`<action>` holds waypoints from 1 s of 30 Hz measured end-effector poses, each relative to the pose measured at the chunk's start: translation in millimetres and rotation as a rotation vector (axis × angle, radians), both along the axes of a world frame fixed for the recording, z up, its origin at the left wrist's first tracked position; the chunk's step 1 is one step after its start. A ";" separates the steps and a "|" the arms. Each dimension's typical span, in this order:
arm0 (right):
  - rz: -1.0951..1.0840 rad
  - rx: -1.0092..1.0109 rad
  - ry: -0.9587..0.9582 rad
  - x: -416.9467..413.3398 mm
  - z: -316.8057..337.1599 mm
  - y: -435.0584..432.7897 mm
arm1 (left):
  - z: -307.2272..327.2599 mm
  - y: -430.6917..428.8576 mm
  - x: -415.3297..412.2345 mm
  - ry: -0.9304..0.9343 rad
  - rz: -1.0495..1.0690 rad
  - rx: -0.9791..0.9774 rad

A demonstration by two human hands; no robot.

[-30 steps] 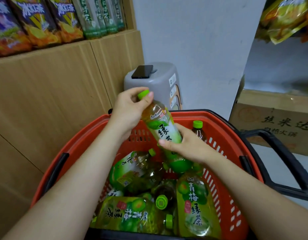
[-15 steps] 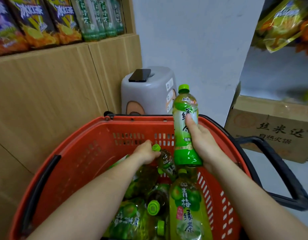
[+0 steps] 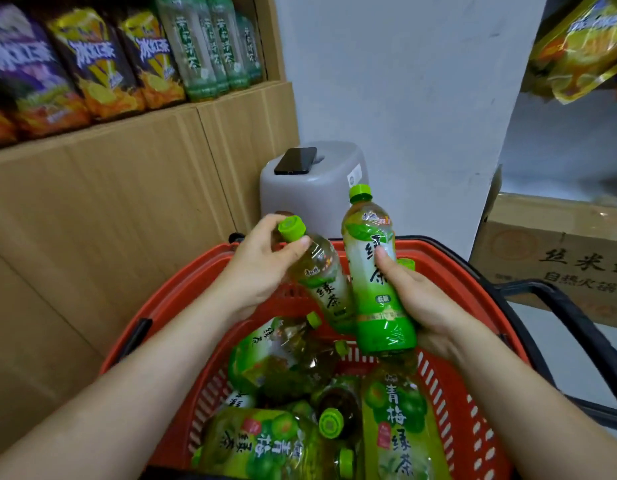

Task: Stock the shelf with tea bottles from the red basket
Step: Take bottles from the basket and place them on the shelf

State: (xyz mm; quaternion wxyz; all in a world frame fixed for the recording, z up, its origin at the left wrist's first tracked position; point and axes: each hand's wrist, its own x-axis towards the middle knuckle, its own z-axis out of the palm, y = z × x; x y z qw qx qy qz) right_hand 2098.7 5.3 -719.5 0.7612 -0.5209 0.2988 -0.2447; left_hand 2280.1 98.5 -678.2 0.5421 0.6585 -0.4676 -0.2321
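Observation:
A red basket (image 3: 182, 317) below me holds several green-capped tea bottles (image 3: 293, 362), most lying on their sides. My right hand (image 3: 421, 306) grips a green tea bottle (image 3: 372, 271) nearly upright above the basket's far side. My left hand (image 3: 262, 268) holds a second green tea bottle (image 3: 320, 271) by its neck, tilted, cap up-left, its base hidden behind the first bottle. The shelf (image 3: 127, 123) runs along the upper left, a row of tea bottles (image 3: 210, 46) standing on it.
Dark iced-tea bottles (image 3: 92, 64) fill the shelf's left part. A grey stool (image 3: 314, 181) with a black phone (image 3: 296, 160) on top stands behind the basket by the white wall. A cardboard box (image 3: 556, 254) sits at right, and the basket's black handle (image 3: 577, 327) juts out there.
My left hand has come up out of the basket with a second bottle. My right hand has kept its bottle and tilted it slightly.

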 end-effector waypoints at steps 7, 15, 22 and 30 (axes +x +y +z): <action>0.186 0.210 -0.012 12.4 10.2 31.4 | 47.0 40.4 3.8 0.119 0.102 -0.154; 0.342 0.193 -0.203 43.2 56.3 83.4 | 29.8 110.7 -0.8 0.089 -0.035 0.016; 0.435 -0.175 -0.201 99.9 110.1 136.7 | 74.4 186.7 31.2 0.021 0.242 -0.134; 0.414 -0.463 -0.369 193.2 146.8 244.6 | 142.6 326.8 95.6 -0.269 0.470 -0.173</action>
